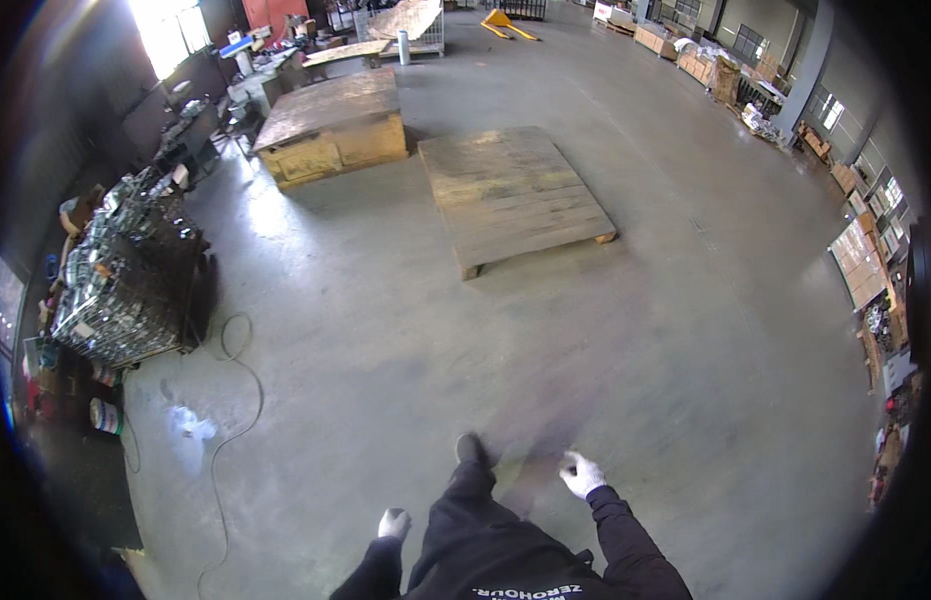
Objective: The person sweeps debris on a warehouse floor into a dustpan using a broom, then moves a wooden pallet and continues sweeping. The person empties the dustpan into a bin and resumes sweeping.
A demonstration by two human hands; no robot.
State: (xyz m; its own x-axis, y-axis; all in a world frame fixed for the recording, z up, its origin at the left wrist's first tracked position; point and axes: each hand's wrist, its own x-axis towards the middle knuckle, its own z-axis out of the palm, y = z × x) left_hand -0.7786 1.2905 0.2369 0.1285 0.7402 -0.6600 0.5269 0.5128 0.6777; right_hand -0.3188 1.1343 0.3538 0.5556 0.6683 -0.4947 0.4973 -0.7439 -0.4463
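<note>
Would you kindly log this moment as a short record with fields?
Setting: warehouse with concrete floor
Left hand: white-gloved, empty, at the person's side
Right hand: white-gloved, empty, raised slightly
Foot: dark shoe stepping forward
Ahead: flat wooden pallet; wooden crate behind it
Left side: cart of metal parts; cable on the floor

A grey concrete floor carries everything here. A flat wooden pallet lies on it near the middle. Behind the pallet and to its left sits a taller wooden crate with a board top. Well to the left of the pallet stands a dark rack of metal parts. A thin cable loops over the floor from the foot of that rack, on the near side of the pallet. Beside the cable lies a pale crumpled scrap. Far right of the pallet, stacked cardboard boxes line the wall.
</note>
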